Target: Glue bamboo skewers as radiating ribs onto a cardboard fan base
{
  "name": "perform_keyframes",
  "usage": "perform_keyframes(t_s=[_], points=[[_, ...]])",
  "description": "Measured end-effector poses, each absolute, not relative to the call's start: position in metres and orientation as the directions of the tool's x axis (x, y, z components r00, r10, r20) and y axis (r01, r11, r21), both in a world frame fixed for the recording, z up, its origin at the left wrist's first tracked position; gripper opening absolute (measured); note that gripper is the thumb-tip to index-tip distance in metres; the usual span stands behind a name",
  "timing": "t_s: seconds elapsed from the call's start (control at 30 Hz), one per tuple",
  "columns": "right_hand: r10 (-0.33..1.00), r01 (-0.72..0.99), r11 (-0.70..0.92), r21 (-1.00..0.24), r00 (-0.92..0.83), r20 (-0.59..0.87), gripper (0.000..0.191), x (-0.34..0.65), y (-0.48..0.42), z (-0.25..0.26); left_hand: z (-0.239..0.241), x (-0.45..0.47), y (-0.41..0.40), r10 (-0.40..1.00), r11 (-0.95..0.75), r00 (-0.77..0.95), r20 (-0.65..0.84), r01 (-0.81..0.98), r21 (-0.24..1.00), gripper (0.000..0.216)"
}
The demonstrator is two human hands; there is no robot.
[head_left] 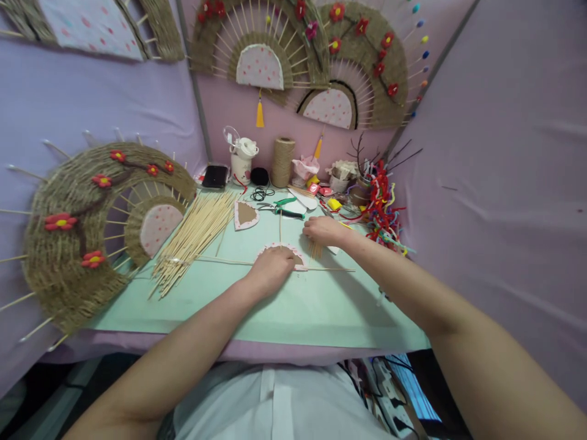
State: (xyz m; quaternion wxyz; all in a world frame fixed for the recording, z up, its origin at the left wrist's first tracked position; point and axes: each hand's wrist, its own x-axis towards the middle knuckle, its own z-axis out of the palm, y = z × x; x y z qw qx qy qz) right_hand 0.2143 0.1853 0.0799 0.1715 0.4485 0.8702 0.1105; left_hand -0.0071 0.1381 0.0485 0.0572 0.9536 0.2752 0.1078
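My left hand [271, 267] lies palm down on a half-round card piece with a pink dotted rim [293, 250], pressing it to the mint-green table top [293, 305]. Thin bamboo sticks cross under the card; one long stick [330, 269] runs out to the right. My right hand [324, 230] rests further back, fingers curled at a small bundle of short sticks [315, 249]. Whether it grips any of them is hidden.
A big pile of bamboo sticks [195, 238] lies at the left. A woven jute fan [92, 226] leans at the left edge. Green-handled pliers [284, 209], a second card piece [246, 215], a twine spool [282, 162], a white cup [241, 160] and red pipe cleaners [383, 208] crowd the back.
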Motion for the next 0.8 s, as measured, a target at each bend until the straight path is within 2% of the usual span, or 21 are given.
perform_keyframes(t_s=[0.3,0.8], points=[[0.798,0.701,0.599,0.387,-0.565,-0.210,0.023,0.2180,0.1836,0.0776,0.0481,-0.0077,0.1377,0.523,-0.851,0.832,0.183,0.497,0.171,0.036],[0.737,0.637,0.673,0.376,-0.617,-0.276,0.019,0.2225,0.1902,0.0817,0.0465,-0.0092,0.1364,0.512,-0.857,0.837,0.192,0.486,0.171,0.034]])
